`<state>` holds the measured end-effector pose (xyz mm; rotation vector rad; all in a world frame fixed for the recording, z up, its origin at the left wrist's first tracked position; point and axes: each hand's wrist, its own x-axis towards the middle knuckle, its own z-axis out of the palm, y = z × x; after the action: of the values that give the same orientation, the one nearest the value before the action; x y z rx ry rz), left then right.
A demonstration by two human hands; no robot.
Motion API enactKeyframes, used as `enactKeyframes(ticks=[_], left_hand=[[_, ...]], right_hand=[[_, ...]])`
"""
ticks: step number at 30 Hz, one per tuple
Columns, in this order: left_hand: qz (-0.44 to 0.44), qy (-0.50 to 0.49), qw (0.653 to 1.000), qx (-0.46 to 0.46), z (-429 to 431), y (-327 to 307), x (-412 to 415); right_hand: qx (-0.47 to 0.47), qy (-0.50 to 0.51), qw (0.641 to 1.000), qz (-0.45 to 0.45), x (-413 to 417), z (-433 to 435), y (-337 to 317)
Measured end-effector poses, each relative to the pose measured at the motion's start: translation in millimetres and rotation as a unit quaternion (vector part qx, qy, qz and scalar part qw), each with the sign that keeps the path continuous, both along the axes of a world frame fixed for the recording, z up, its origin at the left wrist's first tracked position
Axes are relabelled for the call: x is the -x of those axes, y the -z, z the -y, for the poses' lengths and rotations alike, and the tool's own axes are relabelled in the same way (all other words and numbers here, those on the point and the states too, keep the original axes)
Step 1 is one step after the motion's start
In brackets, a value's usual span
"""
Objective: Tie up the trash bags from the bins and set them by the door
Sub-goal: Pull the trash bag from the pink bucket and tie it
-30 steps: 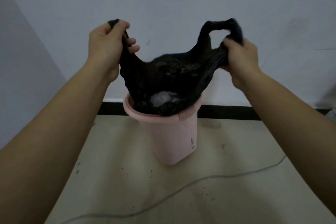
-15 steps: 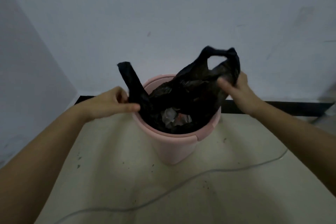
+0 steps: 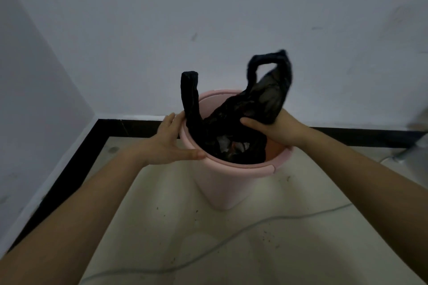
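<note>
A pink bin (image 3: 222, 185) stands on the floor near the room's corner. Inside it sits a black trash bag (image 3: 234, 127) with crumpled litter showing at the bottom. Its two handle loops stick up above the rim, one at the left and a wider one at the right. My left hand (image 3: 170, 143) lies on the bin's left rim with fingers spread, thumb along the front edge, holding no bag. My right hand (image 3: 275, 131) pinches the bag's right side just under the right loop, over the bin's far right rim.
A thin grey cable (image 3: 231, 240) runs across the pale floor in front of the bin. White walls with a black skirting (image 3: 129, 127) close off the back and left. A grey metal leg (image 3: 414, 150) shows at the right edge.
Both hands have come down from holding the bag's handles high. The bag has sunk back into the bin. My left hand has let go of the left handle and moved to the rim.
</note>
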<state>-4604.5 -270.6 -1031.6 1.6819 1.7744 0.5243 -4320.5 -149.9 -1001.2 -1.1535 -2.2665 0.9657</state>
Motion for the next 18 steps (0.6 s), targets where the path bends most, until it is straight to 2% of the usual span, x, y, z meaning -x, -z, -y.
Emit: enactKeyframes(ticks=[3,6,9,10,11,12,13,15,16,17,18], left_hand=[[-0.005,-0.029,0.999,-0.041,-7.4,-0.4,-7.1],[-0.142,-0.049,0.988,-0.024,-12.2,2.6,-12.1],[-0.201,-0.042,0.969,-0.135,-24.8,-2.7,-18.8],[-0.165,-0.059,0.969,-0.175,-30.2,-7.2,-20.2],[-0.075,-0.101,0.971,-0.205,-35.7,-15.0,-21.9],[0.055,-0.161,0.959,-0.227,-40.1,-26.6,-26.0],[0.202,-0.219,0.925,-0.234,-43.7,-39.5,-31.9],[0.459,-0.3,0.814,-0.189,-53.0,-61.5,-43.4],[0.535,-0.313,0.766,-0.173,-56.4,-71.7,-48.0],[0.579,-0.314,0.732,-0.173,-59.8,-79.9,-51.3],[0.604,-0.306,0.713,-0.181,-63.0,-90.9,-55.1]], right_hand=[[0.021,0.078,0.992,-0.098,10.1,14.0,-2.8],[0.073,0.166,0.958,-0.222,12.9,23.0,-5.3],[0.084,0.227,0.929,-0.281,16.4,26.7,-6.9],[0.081,0.24,0.922,-0.292,18.5,29.0,-10.3],[0.081,0.247,0.917,-0.302,21.3,30.9,-15.1],[0.086,0.248,0.915,-0.307,22.2,29.3,-18.3],[0.103,0.248,0.911,-0.313,22.2,28.7,-23.3],[0.152,0.237,0.899,-0.334,21.5,27.0,-40.5],[0.169,0.22,0.892,-0.356,18.9,22.9,-46.1],[0.172,0.215,0.886,-0.373,19.4,21.7,-54.7],[0.169,0.212,0.877,-0.396,20.4,23.6,-69.2]])
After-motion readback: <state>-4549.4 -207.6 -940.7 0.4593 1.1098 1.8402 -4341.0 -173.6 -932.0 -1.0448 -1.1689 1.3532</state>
